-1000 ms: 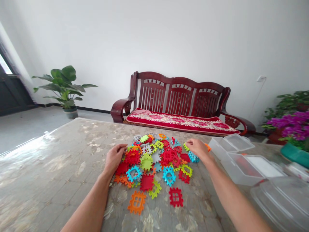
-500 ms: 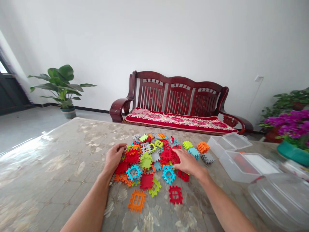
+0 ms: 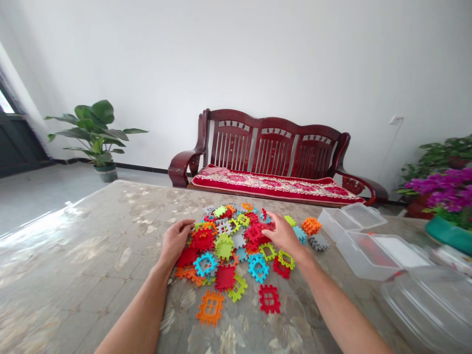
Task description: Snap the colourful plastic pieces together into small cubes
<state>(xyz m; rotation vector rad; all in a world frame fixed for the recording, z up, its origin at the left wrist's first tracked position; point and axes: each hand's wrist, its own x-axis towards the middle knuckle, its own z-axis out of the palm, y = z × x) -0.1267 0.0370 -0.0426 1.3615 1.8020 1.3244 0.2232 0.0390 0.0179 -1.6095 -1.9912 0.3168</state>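
A heap of plastic interlocking tiles in red, orange, lime green, blue and grey [image 3: 224,247] lies on the table. At its left edge rests my left hand [image 3: 176,241], fingers loosely bent against the tiles and holding nothing that I can see. Over the right part of the heap my right hand [image 3: 283,235] has its thumb and fingers apart, close to some red tiles [image 3: 254,233]. Just below that hand lie lime green window tiles [image 3: 286,259]. Nearer to me are a red window tile [image 3: 269,299] and an orange window tile [image 3: 210,307].
Right of the heap stand small stacks of orange tiles [image 3: 311,225] and grey tiles [image 3: 318,243]. Farther right are clear plastic boxes [image 3: 363,255] and a clear lid [image 3: 431,305]. A wooden bench [image 3: 275,142] stands beyond the table [image 3: 92,255].
My right hand has shifted slightly away from me over the heap, and lime green window tiles now show below it. My left hand stays in place.
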